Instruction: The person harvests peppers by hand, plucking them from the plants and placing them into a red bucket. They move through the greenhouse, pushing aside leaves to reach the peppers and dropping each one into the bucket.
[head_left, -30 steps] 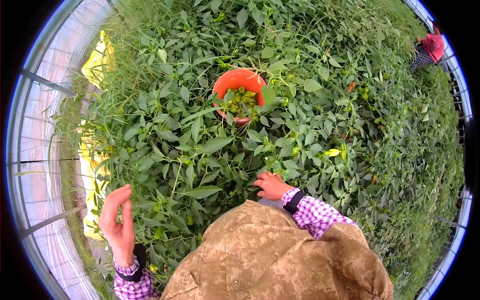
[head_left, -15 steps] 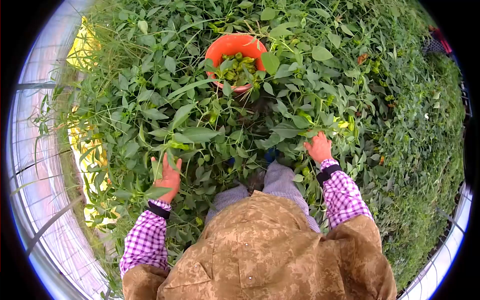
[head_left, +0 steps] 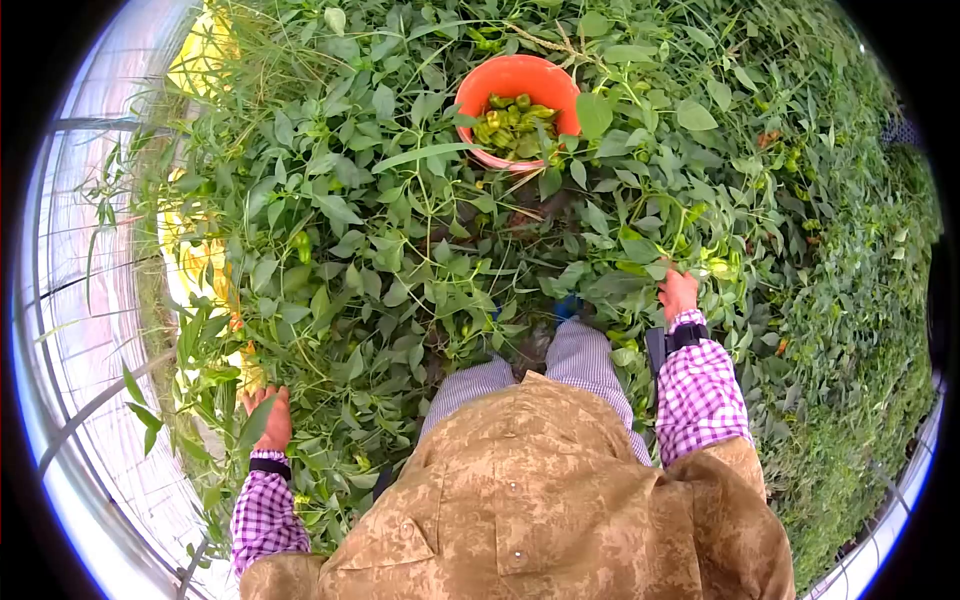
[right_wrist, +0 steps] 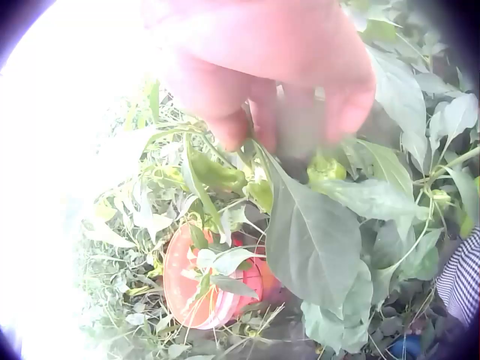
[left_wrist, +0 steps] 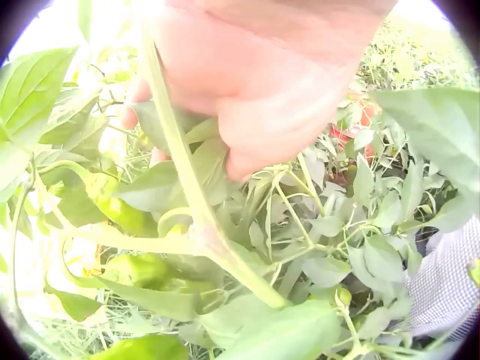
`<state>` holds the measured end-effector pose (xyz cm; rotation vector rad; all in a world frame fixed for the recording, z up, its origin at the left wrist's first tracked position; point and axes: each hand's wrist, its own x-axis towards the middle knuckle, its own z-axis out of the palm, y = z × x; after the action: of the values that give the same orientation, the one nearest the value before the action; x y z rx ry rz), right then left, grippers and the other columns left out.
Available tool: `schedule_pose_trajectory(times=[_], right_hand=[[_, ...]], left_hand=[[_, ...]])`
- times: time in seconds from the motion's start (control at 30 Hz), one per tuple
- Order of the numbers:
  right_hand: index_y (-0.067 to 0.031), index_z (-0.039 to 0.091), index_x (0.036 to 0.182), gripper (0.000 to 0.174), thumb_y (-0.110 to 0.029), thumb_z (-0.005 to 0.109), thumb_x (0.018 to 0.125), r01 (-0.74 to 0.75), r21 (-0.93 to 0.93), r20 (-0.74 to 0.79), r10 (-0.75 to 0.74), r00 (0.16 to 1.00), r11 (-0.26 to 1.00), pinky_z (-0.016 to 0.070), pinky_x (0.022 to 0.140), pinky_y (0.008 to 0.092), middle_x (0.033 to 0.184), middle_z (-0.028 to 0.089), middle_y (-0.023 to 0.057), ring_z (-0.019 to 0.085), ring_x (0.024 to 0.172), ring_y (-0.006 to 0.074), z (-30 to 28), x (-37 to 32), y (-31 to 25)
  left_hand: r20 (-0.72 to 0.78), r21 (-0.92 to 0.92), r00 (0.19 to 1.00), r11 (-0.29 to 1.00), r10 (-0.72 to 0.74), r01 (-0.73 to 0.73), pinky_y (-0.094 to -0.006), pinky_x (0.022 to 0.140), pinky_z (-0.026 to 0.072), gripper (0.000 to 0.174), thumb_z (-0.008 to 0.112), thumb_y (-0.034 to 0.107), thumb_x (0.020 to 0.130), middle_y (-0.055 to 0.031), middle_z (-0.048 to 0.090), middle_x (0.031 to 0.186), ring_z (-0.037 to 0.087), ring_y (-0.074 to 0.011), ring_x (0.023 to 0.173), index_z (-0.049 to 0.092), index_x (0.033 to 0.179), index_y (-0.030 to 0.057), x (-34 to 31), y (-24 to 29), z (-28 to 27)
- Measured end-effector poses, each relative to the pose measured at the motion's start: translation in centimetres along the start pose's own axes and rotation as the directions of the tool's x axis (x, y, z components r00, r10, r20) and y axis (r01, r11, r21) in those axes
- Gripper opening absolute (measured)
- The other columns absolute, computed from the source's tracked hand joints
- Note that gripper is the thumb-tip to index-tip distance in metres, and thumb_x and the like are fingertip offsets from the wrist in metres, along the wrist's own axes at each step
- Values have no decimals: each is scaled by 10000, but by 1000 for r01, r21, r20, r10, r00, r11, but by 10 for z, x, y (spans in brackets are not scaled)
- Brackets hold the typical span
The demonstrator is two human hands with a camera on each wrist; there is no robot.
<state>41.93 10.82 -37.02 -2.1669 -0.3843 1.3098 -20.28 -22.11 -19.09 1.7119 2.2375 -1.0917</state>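
In the head view, my left hand [head_left: 272, 418] is among leaves at the lower left. The left wrist view shows this hand [left_wrist: 262, 82] behind a thick stem [left_wrist: 180, 150], fingers pointing down with the thumb apart; green peppers [left_wrist: 135, 270] hang below, and leaves partly hide the fingertips. My right hand [head_left: 679, 291] reaches into plants on the right. In the right wrist view, the fingertips of that hand [right_wrist: 270, 75] touch leaf stalks above a large leaf [right_wrist: 311, 240], and its thumb is spread away. Peppers [right_wrist: 217, 172] hang just under its fingers.
An orange bucket [head_left: 480, 90] holding green peppers [head_left: 515, 125] stands among the plants ahead. Yellow bags [head_left: 205, 265] lie on the left beside a clear plastic wall [head_left: 90, 340]. Dense plants surround both striped trouser legs [head_left: 590, 365].
My left hand has moved left and lower, into the plants at the left side. Over the last second my right hand has gone outward to the right. The head view has shifted.
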Motion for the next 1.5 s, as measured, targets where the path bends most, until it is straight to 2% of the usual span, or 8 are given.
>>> schedule_pose_trajectory(times=[0.1,0.43,0.77,1.03,1.1,1.2,1.37,1.5], right_hand=[[-46,266,1436,695,-186,609,847,-57,8,64,57,996,998,386,661,352,1151,573,117,558,982,256,-11,25,6],[-151,435,1369,428,-241,467,951,-255,221,32,254,967,941,359,910,446,1351,426,77,475,1124,261,-31,29,15],[-158,558,1118,314,-343,376,942,-155,396,-43,187,981,905,310,870,450,1101,579,-2,500,944,200,-31,22,15],[-173,590,1136,346,-358,360,954,-211,348,162,164,973,913,76,1081,570,1172,616,1,552,1079,208,-42,-1,6],[-134,582,1145,355,-351,377,954,-213,298,142,178,974,931,241,1042,515,1124,633,3,577,999,191,-44,-8,4],[-70,639,932,251,-265,495,867,-39,245,125,8,992,969,404,633,334,776,617,34,535,698,165,-47,-6,9],[12,648,902,232,-188,542,849,67,72,135,-76,988,995,419,624,266,825,650,58,567,704,136,-24,-39,-7],[-19,631,956,212,-183,535,864,61,161,191,-91,977,985,456,676,288,880,651,39,590,769,135,-6,-55,-6]], left_hand=[[93,26,995,999,-31,29,-557,1051,278,194,543,81,809,-67,608,934,567,-252,1011,621,981,123,-22,-1,9],[143,-90,984,988,-109,123,-552,1033,291,172,521,114,835,-55,607,918,571,-249,971,612,980,126,-75,13,36],[63,-143,992,983,-108,117,-532,1029,310,163,572,94,802,-67,611,906,574,-254,953,640,948,118,-43,23,12],[-112,-211,993,976,32,-55,-525,984,360,199,616,84,771,-89,608,919,585,-275,911,636,969,95,35,63,-50],[-59,-299,996,951,69,-83,-519,1011,342,351,676,118,733,-106,593,1070,556,-297,1045,628,1080,107,52,78,-79],[-243,-536,955,796,172,-280,-511,1057,299,539,740,175,690,-116,494,1301,438,-319,1241,593,1206,130,67,121,-140],[-531,-648,776,426,341,-631,-408,999,404,305,669,86,800,-115,580,1205,513,-303,1182,643,1105,81,103,224,-207],[-419,-882,802,20,426,-471,-374,877,477,183,589,35,843,-110,641,1043,600,-284,1017,665,1010,40,134,342,-256]])
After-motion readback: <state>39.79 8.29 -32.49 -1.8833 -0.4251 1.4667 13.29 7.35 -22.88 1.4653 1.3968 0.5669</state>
